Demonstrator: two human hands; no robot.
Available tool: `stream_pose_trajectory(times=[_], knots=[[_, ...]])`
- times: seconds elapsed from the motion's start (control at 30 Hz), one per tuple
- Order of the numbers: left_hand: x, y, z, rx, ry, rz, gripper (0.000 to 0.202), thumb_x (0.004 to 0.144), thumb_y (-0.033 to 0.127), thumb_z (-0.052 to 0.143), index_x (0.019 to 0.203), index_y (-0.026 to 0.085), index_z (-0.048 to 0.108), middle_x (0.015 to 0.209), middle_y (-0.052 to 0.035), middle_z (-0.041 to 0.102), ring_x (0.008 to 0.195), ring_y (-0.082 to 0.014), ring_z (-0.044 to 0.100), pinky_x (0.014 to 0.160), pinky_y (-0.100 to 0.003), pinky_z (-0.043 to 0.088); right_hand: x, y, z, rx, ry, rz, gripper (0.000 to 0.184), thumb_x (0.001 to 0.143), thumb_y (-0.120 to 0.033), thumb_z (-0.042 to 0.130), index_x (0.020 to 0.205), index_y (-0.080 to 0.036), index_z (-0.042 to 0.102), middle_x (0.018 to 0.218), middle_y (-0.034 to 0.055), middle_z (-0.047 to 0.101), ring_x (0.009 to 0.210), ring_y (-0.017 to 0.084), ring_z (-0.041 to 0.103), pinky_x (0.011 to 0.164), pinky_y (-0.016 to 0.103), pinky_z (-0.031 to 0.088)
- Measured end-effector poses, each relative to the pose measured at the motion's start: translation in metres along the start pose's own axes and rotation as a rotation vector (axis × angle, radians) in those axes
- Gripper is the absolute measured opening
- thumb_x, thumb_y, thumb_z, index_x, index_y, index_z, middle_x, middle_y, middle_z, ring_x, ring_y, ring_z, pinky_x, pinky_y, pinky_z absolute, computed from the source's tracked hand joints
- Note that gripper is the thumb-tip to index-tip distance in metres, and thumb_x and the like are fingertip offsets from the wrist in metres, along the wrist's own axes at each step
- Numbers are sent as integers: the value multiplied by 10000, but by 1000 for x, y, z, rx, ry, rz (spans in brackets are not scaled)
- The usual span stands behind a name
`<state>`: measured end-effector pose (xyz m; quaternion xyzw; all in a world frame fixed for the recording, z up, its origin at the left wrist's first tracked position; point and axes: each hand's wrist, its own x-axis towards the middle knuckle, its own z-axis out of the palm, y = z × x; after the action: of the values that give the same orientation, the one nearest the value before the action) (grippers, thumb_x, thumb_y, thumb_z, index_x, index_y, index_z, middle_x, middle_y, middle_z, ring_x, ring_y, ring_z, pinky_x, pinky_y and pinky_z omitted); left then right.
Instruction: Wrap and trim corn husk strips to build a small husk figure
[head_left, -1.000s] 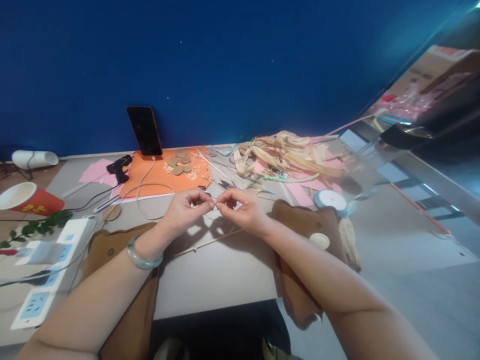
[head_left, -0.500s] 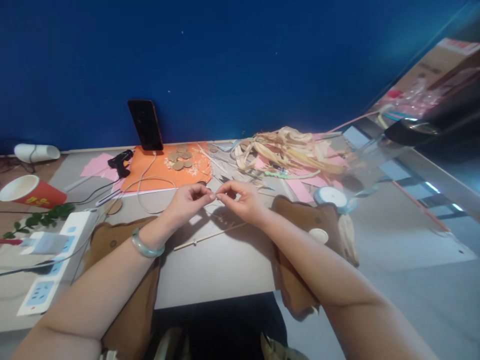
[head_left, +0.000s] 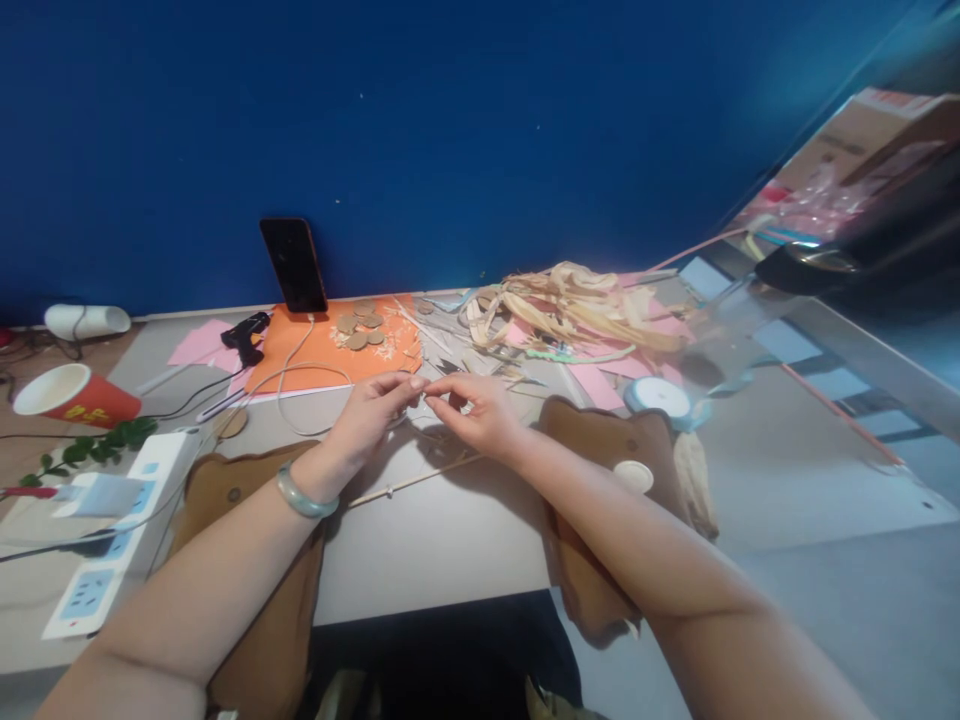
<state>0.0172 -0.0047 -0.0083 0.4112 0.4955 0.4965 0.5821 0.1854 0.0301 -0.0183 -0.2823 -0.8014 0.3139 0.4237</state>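
My left hand [head_left: 375, 412], with a pale green bangle [head_left: 306, 490] at its wrist, pinches its thumb and forefinger together over the table. Fingertip to fingertip with it is my right hand [head_left: 476, 410], its thumb and forefinger also brought close. Whatever lies between the fingers is too small to make out. Below the hands a thin wooden stick [head_left: 412, 482] lies slanted on the table, with a small pale bit on it. Brown cushions lie under my forearms, one at the left [head_left: 251, 540] and one at the right [head_left: 592, 500].
Behind the hands is an orange sheet [head_left: 300, 350] with several wooden discs [head_left: 360, 328]. A phone [head_left: 294, 265] leans against the blue partition. Dried husk strips [head_left: 577, 305] pile up at right, near a ribbon spool [head_left: 660, 398]. A power strip [head_left: 127, 530] and red cup [head_left: 79, 395] stand left.
My left fingertips have shifted slightly left and up, and my right fingers reach over toward them, straighter than before. The whole view has tilted a little. The stick lies as before.
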Motion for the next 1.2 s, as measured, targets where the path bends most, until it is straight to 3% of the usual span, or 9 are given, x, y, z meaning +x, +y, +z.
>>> stream_pose_trajectory(times=[0.17, 0.33, 0.53, 0.7, 0.83, 0.93, 1.03, 1.2], knots=[[4, 0, -4, -84, -8, -15, 292, 686, 415, 753, 743, 152, 641, 647, 11, 605, 524, -65, 476, 503, -208, 350, 1, -1, -2, 14, 28, 3, 122, 851, -221, 590, 860, -164, 698, 810, 54, 717, 582, 103, 563, 587, 241, 460], [6, 2, -8, -104, -12, -58, 298, 665, 355, 788, 850, 139, 698, 677, -5, 659, 577, -79, 559, 556, -202, 397, 4, 2, -1, 82, 133, 114, 102, 814, -231, 636, 838, -146, 687, 725, 33, 690, 552, 91, 525, 546, 227, 439], [2, 1, -8, -44, -72, 22, 436, 657, 280, 806, 1049, 144, 672, 800, -47, 728, 728, -133, 651, 693, -244, 465, 7, 1, -4, 296, 56, 263, 143, 805, -268, 650, 848, -132, 662, 734, 29, 676, 530, 79, 526, 512, 220, 434], [0, 0, -6, 27, -81, 34, 550, 631, 281, 818, 1123, 137, 617, 741, -28, 722, 668, -140, 651, 673, -261, 480, 8, 0, -5, 378, -25, 318, 162, 797, -285, 673, 857, -136, 656, 722, 23, 671, 562, 85, 548, 524, 215, 434], [-2, 1, -4, 49, -88, 24, 528, 643, 308, 804, 1101, 125, 615, 731, -30, 717, 638, -140, 649, 647, -260, 483, 8, 1, -5, 407, -51, 309, 174, 812, -312, 664, 788, -143, 629, 680, 6, 647, 535, 72, 517, 513, 205, 418], [-2, 2, -4, 80, -63, 21, 469, 689, 349, 766, 1077, 125, 627, 688, -29, 706, 551, -113, 610, 545, -219, 427, 8, 2, -5, 413, -61, 307, 204, 832, -342, 641, 784, -146, 605, 678, -2, 632, 498, 58, 482, 487, 198, 401], [0, 1, -6, 117, -64, 40, 349, 738, 397, 718, 961, 136, 657, 681, -31, 694, 532, -103, 591, 486, -200, 370, 8, 2, -4, 410, -62, 314, 234, 830, -373, 642, 788, -147, 599, 661, -12, 607, 483, 54, 463, 466, 194, 383], [0, -1, -7, 163, -97, 95, 259, 706, 382, 749, 753, 144, 658, 692, -10, 662, 551, -90, 565, 528, -211, 405, 8, 0, -5, 427, -61, 311, 262, 827, -409, 642, 787, -152, 603, 648, -22, 574, 493, 57, 462, 470, 196, 379]])
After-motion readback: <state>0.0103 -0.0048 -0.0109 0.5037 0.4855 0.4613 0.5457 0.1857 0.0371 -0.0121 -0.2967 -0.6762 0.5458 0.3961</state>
